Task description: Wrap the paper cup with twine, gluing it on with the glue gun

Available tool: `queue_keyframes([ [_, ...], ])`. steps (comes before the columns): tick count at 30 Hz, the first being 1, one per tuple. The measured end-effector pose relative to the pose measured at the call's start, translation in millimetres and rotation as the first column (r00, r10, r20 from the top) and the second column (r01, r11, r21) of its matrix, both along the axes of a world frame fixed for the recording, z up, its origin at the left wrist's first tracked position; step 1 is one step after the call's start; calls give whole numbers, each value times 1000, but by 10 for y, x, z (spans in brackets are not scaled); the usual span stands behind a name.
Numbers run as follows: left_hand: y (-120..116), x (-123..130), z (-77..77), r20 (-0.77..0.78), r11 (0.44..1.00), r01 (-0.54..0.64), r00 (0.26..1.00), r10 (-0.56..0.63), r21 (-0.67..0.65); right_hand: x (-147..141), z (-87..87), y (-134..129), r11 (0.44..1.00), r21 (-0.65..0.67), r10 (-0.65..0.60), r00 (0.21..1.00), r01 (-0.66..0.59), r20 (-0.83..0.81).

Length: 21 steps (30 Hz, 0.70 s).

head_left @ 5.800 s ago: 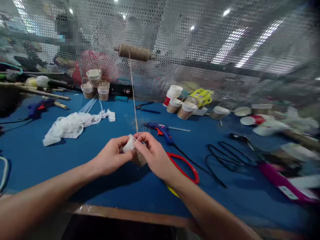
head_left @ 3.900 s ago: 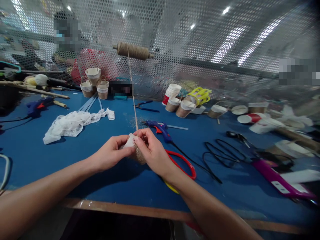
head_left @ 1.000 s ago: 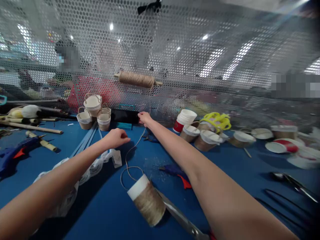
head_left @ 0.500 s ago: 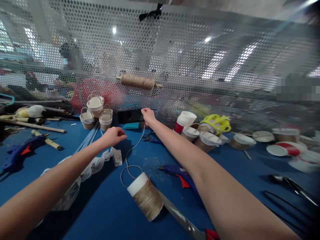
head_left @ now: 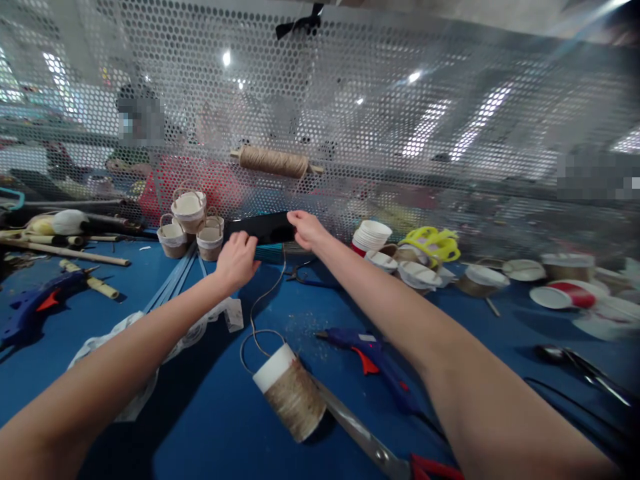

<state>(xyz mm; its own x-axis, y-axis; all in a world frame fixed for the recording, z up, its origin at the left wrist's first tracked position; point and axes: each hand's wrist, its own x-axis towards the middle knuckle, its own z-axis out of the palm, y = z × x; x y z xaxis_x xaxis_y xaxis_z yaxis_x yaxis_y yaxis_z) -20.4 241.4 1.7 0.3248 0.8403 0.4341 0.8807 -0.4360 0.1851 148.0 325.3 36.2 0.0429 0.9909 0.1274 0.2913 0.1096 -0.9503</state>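
A glossy black phone (head_left: 273,229) is held on its side near the foot of the mesh panel. My right hand (head_left: 306,230) pinches its right end between thumb and fingers. At the left end, my left hand (head_left: 238,259) has its fingers curled over the lower edge. Teal sticks (head_left: 270,253) lie just below the phone. Closer to me, a twine-wrapped paper cup (head_left: 296,400) rests tipped over on the blue table (head_left: 200,427), with a cord trailing from it towards the phone.
Scissors (head_left: 357,430) and a blue glue gun (head_left: 367,343) lie near the cup; another glue gun (head_left: 37,303) is at left. Small baskets (head_left: 189,210) stand at back left. White cups (head_left: 373,235) and a yellow ribbon (head_left: 433,245) sit right. A twine roll (head_left: 273,162) hangs on the mesh.
My left hand has moved up and right onto the phone's left end. The phone is raised slightly and tilted, with my right hand still on it.
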Motion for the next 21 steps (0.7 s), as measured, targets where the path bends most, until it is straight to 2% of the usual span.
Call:
queue_keyframes([
  [3, -80, -106, 143, -13, 988, -28, 999, 31, 155, 123, 221, -151, 995, -72, 67, 996, -71, -60],
  [4, -105, -131, 171, -21, 986, -40, 999, 44, 163, 150, 287, -208, 992, -85, 89, 992, -96, -85],
  [6, -157, -158, 196, 4, 995, -53, 999, 53, 85, 168, 394, -336, 984, -98, 133, 981, -147, -141],
  [9, -241, -156, 198, 159, 995, -34, 986, 49, -96, 105, 472, -557, 967, -86, 215, 950, -239, -225],
  [11, -303, -143, 202, 253, 987, -29, 965, 69, -158, 24, 455, -709, 937, -55, 315, 902, -345, -295],
  [13, -363, -124, 206, 304, 977, -36, 948, 99, -209, -62, 388, -840, 874, -8, 447, 810, -485, -379],
  [15, -419, -97, 202, 354, 962, -18, 928, 118, -274, -134, 298, -932, 827, 24, 518, 745, -562, -420],
  [21, -555, -7, 142, 485, 912, 86, 865, 131, -401, -209, 133, -1031, 793, 29, 547, 690, -609, -473],
])
